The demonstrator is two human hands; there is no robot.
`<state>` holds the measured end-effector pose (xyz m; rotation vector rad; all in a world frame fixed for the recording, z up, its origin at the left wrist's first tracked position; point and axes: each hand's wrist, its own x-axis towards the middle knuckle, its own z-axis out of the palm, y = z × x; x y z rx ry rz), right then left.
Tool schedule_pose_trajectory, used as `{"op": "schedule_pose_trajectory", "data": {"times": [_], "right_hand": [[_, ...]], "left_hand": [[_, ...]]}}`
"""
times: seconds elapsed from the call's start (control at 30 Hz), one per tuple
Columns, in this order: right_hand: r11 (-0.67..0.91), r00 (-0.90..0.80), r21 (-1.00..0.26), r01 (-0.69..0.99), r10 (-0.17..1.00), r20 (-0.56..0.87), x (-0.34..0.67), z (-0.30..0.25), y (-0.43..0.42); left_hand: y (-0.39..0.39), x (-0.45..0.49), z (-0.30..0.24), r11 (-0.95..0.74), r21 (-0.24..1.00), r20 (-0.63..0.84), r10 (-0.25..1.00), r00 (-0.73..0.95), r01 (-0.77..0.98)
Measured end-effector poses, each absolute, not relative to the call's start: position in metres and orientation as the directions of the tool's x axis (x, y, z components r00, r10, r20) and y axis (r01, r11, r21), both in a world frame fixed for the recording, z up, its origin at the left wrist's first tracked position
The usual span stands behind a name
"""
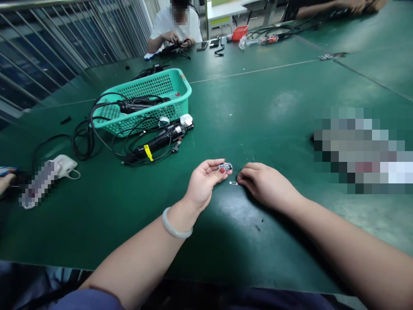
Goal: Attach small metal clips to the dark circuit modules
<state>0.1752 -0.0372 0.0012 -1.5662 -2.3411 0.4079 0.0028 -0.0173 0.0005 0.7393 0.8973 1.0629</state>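
My left hand (205, 180), with a pale bangle on its wrist, pinches a small bluish-grey electronic part (225, 166) between thumb and fingertips just above the green table (258, 107). My right hand (263, 183) rests knuckles-up on the table beside it, fingers curled down. A tiny silvery piece (232, 183) lies on the table right at the right hand's fingertips. I cannot make out whether the fingers touch it.
A teal basket (151, 101) with black cables and a black tool (161, 138) with a yellow tag sit at the left. A white adapter (66, 165) lies further left. A person in white (176, 28) works at the far end, near a red tray (240, 32).
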Motion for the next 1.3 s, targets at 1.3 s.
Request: {"op": "schedule_pose_trajectory", "data": {"times": [1.3], "right_hand": [[0.443,-0.370,-0.097,0.891,0.834,0.411,0.166,0.027,-0.046]], "left_hand": [[-0.022,0.004,-0.003,0.284,0.918,-0.189,0.927,0.325,-0.276]]}}
